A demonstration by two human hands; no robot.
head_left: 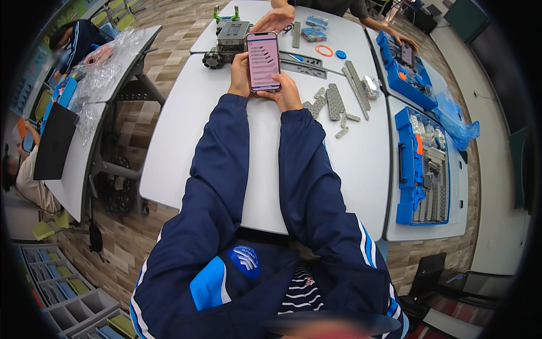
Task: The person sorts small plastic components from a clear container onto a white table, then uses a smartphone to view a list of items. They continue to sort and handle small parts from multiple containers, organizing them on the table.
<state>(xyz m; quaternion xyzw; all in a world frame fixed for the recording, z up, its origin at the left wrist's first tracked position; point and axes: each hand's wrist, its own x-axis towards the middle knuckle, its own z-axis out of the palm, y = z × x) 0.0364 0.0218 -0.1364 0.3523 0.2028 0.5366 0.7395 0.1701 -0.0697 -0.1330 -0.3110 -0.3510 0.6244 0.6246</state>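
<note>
Both hands, left hand [240, 76] and right hand [287, 93], clamp the upright smartphone [263, 60] near the table's [186, 141] far edge, grey beams [333, 104] just right.

One phone [263, 61] up, two hands on it: left hand [240, 76], right hand [287, 93]. Two blue trays [407, 175], one wheeled robot [228, 42], one orange ring [324, 51], about nine grey beams [335, 103].

Smartphone [263, 61]: rectangular, dark-edged, screen lit pink with rows of dark marks. Held upright in portrait, tilted toward the viewer, upper centre of frame, above the white table. Left hand [240, 75] grips its left edge; right hand [287, 93] supports its lower right corner.
</note>
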